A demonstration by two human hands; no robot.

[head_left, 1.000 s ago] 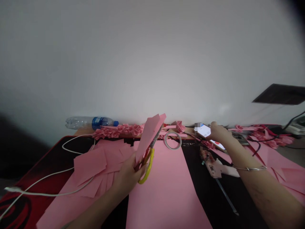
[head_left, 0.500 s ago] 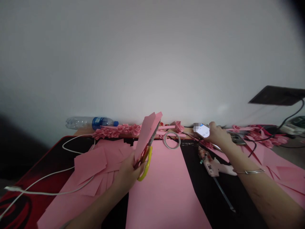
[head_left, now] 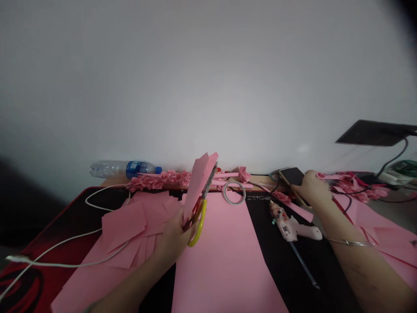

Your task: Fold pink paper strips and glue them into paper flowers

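Observation:
My left hand [head_left: 177, 232] is closed around yellow-handled scissors [head_left: 201, 224] together with folded pink paper [head_left: 199, 180], both pointing up. Below them lies a large pink sheet [head_left: 224, 261]. At the back right, my right hand [head_left: 312, 189] grips the right side of a smartphone [head_left: 292, 176], whose screen is dark. The fingertips are partly hidden behind the phone. A pink paper flower with a rolled stem [head_left: 298, 211] lies just in front of the phone. Nearer to me, a white glue gun [head_left: 295, 228] rests on the black mat with a glue stick [head_left: 304, 265] at its rear.
Cut pink papers [head_left: 124, 228] are heaped on the left, crossed by a white cable [head_left: 74, 264]. A plastic bottle [head_left: 125, 168] and paper flowers [head_left: 163, 179] line the wall. A tape roll [head_left: 234, 192] lies on the sheet. A dark panel [head_left: 374, 132] juts in at right.
My right hand has moved the phone to the right, and its lit timer screen is now dark. The left hand stays nearly still with the scissors and paper.

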